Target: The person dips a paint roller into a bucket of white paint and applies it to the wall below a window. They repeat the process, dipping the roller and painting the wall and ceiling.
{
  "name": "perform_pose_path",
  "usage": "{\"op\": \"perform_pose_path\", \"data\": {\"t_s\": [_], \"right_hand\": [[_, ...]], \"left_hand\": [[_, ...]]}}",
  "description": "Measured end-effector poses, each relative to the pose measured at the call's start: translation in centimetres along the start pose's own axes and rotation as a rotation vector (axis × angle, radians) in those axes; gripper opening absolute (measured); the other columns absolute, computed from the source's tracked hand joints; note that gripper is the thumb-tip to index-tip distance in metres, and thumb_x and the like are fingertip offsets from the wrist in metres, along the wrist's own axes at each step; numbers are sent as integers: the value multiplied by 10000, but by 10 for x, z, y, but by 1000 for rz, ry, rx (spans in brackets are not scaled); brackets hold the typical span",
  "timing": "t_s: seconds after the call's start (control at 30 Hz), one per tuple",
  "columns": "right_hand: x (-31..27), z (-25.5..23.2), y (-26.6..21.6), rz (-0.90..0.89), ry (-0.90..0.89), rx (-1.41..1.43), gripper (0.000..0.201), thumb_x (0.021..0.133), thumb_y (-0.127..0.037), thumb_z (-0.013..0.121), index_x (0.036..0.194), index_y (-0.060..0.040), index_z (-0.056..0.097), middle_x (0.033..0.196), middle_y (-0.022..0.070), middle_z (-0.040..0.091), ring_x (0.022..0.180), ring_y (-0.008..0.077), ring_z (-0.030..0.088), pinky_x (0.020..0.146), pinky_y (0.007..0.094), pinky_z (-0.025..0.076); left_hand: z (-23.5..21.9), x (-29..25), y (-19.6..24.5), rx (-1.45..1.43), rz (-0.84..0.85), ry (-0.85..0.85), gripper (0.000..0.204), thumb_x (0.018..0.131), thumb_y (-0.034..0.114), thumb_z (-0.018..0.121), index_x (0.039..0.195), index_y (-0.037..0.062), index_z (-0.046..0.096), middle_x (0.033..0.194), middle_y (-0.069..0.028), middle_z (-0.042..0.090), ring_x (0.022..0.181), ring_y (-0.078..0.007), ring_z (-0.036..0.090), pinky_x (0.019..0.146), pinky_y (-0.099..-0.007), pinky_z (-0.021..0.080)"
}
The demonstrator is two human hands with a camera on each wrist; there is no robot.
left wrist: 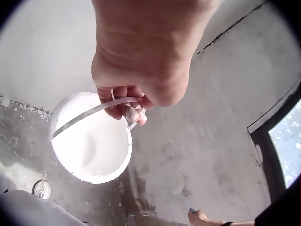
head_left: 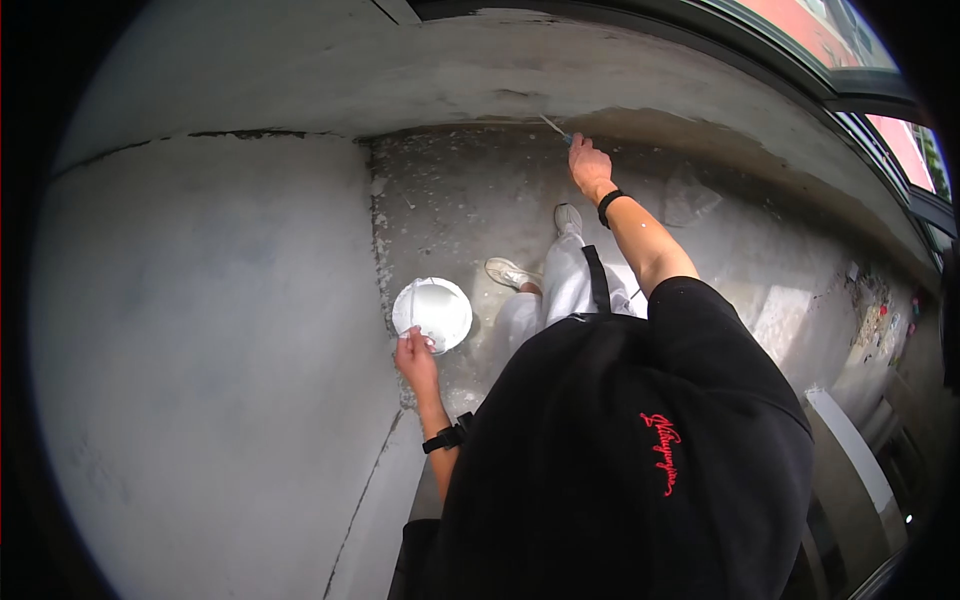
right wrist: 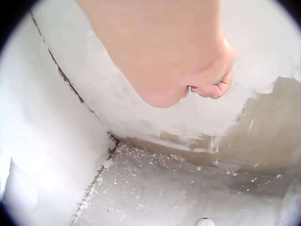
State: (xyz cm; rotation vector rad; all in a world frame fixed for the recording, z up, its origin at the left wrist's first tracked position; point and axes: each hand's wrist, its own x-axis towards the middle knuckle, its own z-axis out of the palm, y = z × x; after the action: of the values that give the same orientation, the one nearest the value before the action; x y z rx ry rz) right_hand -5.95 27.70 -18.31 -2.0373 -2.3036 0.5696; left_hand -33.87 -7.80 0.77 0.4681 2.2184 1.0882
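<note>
My left hand (head_left: 415,358) holds a white bucket (head_left: 462,310) by its thin, pale handle (left wrist: 84,115), the fingers curled round it. The bucket's inside is white, and white smears mark the fingertips. Higher up in the head view, my right hand (head_left: 590,165) grips a slim tool (head_left: 552,124) with a blue handle and a narrow pale end. That end points at the low part of the wall (head_left: 450,75), near a bare brownish patch (right wrist: 263,127). In the right wrist view the hand hides nearly all of the tool.
A grey floor (head_left: 430,190) spattered with white meets the wall along a rough dark seam. A pale, smooth wall (head_left: 220,300) stands on the left. Shoes (head_left: 512,272) stand between the hands. A dark window frame (head_left: 880,88) runs along the upper right, with small debris (head_left: 880,310) lower down.
</note>
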Motion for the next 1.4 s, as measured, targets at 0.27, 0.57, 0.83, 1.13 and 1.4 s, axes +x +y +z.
{"op": "perform_pose_path", "data": {"t_s": [0.27, 0.57, 0.83, 1.13, 1.4], "right_hand": [[-36, -34, 35, -42, -52, -78, 635, 869, -109, 439, 1468, -153, 231, 1108, 241, 564, 795, 378, 661, 684, 456, 546], [19, -6, -42, 124, -196, 79, 300, 844, -167, 526, 1084, -5, 603, 1050, 179, 651, 953, 307, 661, 771, 386, 546], [21, -9, -64, 482, -521, 719, 319, 837, -201, 551, 989, 63, 646, 1077, 238, 639, 955, 328, 657, 826, 394, 524], [-14, -30, -48, 632, -285, 782, 538, 915, -437, 471, 1038, 59, 638, 1053, 246, 644, 987, 370, 633, 885, 418, 479], [8, -20, -69, 635, -226, 598, 486, 910, -409, 491, 1077, 23, 640, 1108, 245, 623, 1086, 390, 578, 904, 432, 466]], "left_hand": [[5, 5, 8, -54, 31, -44, 229, 961, 184, 524, 934, -32, 596, 655, -16, 572, 574, -72, 502, 548, -219, 401], [4, 9, 14, -47, 33, -51, 205, 962, 165, 525, 935, -26, 595, 643, -17, 568, 559, -65, 492, 534, -208, 389], [3, 13, 14, -26, 25, -54, 215, 966, 175, 521, 940, -25, 595, 648, -19, 570, 564, -67, 494, 539, -207, 388], [2, 19, 8, -26, 41, -85, 205, 968, 161, 515, 940, -28, 587, 653, -13, 566, 582, -64, 505, 540, -212, 404], [0, 26, 5, -30, 44, -114, 187, 971, 148, 506, 905, -14, 573, 656, -6, 559, 579, -63, 499, 539, -215, 407]]}}
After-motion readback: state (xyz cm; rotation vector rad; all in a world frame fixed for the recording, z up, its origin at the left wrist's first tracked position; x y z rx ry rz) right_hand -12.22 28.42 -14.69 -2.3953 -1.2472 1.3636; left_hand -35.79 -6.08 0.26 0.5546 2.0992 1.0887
